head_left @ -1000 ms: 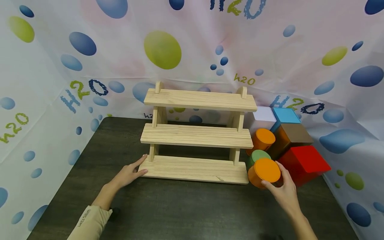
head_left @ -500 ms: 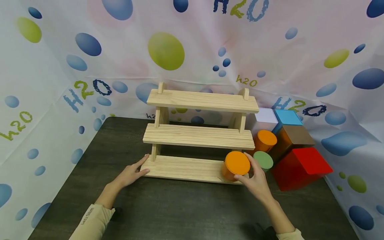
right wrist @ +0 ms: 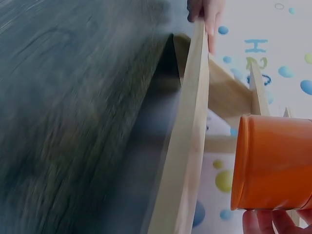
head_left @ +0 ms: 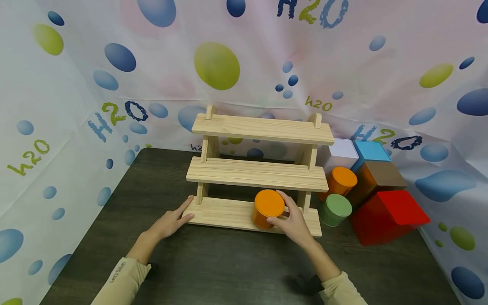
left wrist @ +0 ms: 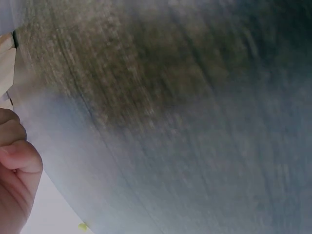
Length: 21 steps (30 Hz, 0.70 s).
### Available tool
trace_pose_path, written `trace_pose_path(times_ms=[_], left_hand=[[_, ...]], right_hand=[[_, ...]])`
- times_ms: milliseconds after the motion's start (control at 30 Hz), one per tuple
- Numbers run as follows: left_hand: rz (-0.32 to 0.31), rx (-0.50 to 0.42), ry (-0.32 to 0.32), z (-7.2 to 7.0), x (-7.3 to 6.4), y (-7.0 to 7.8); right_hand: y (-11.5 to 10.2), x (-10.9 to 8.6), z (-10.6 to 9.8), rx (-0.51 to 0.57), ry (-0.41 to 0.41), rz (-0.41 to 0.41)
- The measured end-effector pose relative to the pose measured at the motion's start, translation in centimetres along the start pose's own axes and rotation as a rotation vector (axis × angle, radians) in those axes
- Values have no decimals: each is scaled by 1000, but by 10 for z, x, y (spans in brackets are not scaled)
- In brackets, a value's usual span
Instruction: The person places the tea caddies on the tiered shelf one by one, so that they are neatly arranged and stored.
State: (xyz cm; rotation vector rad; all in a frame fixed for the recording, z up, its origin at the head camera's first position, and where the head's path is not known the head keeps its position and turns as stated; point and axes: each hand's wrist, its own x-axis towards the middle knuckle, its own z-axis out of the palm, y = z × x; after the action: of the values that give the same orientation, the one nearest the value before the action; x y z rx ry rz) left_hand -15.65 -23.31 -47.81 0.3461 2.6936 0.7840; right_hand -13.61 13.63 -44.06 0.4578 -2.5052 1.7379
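Note:
My right hand (head_left: 292,222) holds an orange round tin (head_left: 268,206) between thumb and fingers, over the right half of the bottom step of a three-tier wooden display shelf (head_left: 257,171). A gap shows between the tin's base and the board in the right wrist view, where fingertips (right wrist: 265,222) lie against the tin's side (right wrist: 278,163). My left hand (head_left: 167,222) grips the left end of the bottom step, thumb at the front. In the left wrist view only part of the left hand (left wrist: 17,170) shows, at the left edge.
Right of the shelf stand a green round tin (head_left: 335,209), another orange tin (head_left: 342,180), a red box (head_left: 392,216), a brown box (head_left: 377,180), a blue box (head_left: 371,151) and a white box (head_left: 341,152). A patterned sheet (head_left: 259,51) hangs behind the dark table (head_left: 213,267).
My right hand has carried the orange tin left, from beside the green tin to over the bottom step. The left hand stays at the shelf's end; the head view has shifted slightly.

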Motion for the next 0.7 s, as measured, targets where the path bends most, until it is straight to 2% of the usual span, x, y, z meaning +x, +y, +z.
trace_pose_path(times_ms=[300,567,700], left_hand=[[11,-49,6,4,3,-5],[2,-65,5,1,2,-5],[5,-49,5,0,2,-4]], right_hand=[[-7,16,37,33,-101,25],[-42,21,61,19,-122,16],[-49,24,70,14,-120,3]])
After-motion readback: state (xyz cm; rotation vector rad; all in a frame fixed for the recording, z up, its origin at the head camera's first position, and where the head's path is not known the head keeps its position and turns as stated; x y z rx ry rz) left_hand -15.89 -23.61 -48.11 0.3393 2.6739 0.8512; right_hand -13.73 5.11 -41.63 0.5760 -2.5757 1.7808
